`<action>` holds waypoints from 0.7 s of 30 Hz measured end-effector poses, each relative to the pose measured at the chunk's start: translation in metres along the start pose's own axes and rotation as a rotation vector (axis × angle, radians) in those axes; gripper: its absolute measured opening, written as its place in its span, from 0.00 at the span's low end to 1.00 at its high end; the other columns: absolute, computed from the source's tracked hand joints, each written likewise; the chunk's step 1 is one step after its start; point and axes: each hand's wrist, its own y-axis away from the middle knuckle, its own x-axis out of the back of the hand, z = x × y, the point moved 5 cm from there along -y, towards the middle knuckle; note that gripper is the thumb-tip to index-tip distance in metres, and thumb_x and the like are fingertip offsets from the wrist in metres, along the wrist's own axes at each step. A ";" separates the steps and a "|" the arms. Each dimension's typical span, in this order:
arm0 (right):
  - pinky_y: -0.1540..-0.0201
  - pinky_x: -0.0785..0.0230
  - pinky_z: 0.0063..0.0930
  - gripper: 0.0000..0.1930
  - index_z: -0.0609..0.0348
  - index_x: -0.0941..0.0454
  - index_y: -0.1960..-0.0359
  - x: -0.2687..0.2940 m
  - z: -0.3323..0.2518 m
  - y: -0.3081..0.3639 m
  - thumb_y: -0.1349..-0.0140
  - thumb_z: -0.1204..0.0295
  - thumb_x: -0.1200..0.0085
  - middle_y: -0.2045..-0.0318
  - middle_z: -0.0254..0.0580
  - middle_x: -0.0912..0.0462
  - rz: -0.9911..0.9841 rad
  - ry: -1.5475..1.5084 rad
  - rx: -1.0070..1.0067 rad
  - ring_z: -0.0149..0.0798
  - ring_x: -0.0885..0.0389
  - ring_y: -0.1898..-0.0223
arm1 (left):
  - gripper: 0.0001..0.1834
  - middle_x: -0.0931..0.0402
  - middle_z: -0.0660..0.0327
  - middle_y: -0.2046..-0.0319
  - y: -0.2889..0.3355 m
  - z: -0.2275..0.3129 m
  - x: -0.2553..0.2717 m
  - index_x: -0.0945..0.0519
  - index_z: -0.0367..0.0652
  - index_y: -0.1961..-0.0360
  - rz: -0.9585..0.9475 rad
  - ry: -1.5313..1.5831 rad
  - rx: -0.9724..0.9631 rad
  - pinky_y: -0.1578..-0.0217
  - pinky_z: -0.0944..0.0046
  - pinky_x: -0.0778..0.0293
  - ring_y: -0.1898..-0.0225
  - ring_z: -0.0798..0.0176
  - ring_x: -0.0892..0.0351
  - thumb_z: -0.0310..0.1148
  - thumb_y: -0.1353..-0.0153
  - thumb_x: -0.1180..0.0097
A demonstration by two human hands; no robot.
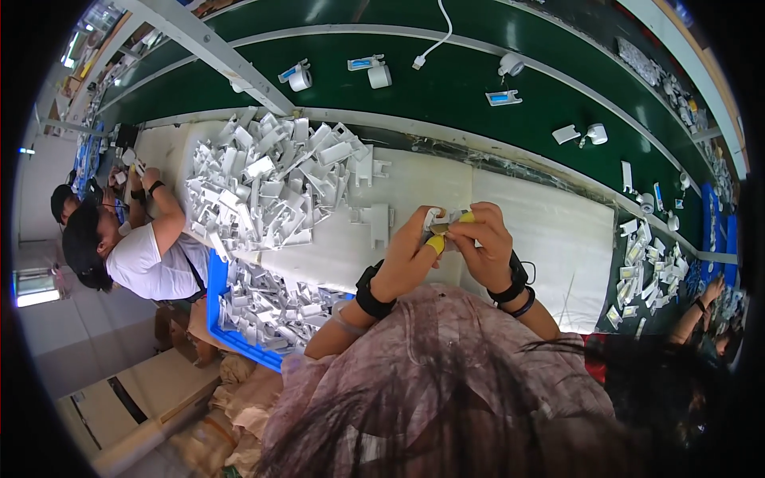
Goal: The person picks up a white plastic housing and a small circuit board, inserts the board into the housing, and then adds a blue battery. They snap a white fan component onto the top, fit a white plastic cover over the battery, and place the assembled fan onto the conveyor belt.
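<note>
Both hands meet over the pale work surface (550, 239), with yellow covers on some fingertips. My left hand (408, 253) is closed on a small white plastic part (431, 217), gripping it between thumb and fingers. From the other side, my right hand (488, 245) pinches at the same part, its fingers bent and pressed together. Fingers hide most of the part, so its full shape cannot be made out. Two loose white plastic brackets (371, 223) lie just left of my left hand, beside a large heap of similar white pieces (275, 179).
A blue crate (213, 299) full of white pieces stands left of me, below the table edge. Beyond the table runs a green conveyor belt (446, 76) carrying small white assemblies (379, 76) and a white cable (446, 32). A co-worker (155, 251) sits at the left; another person's hand (712, 291) shows far right.
</note>
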 end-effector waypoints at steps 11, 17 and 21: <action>0.53 0.32 0.35 0.12 0.53 0.17 0.66 0.001 -0.009 -0.005 0.54 0.79 0.34 0.68 0.36 0.25 -0.044 0.022 -0.003 0.44 0.28 0.60 | 0.19 0.29 0.63 0.68 0.009 -0.009 0.000 0.38 0.36 0.42 -0.001 0.065 -0.128 0.73 0.71 0.31 0.74 0.73 0.31 0.26 0.34 0.55; 0.49 0.34 0.38 0.12 0.56 0.18 0.66 0.003 -0.009 -0.005 0.53 0.83 0.37 0.69 0.39 0.22 -0.085 0.016 -0.005 0.47 0.26 0.59 | 0.20 0.26 0.63 0.65 0.011 -0.018 -0.003 0.35 0.36 0.43 0.061 0.087 -0.088 0.74 0.74 0.34 0.74 0.76 0.34 0.29 0.35 0.51; 0.49 0.34 0.39 0.12 0.57 0.18 0.66 0.003 -0.007 -0.005 0.53 0.83 0.37 0.69 0.39 0.22 -0.095 0.019 -0.006 0.47 0.26 0.60 | 0.20 0.26 0.63 0.66 0.009 -0.021 -0.002 0.35 0.36 0.43 0.092 0.070 -0.107 0.74 0.74 0.34 0.75 0.76 0.34 0.28 0.35 0.51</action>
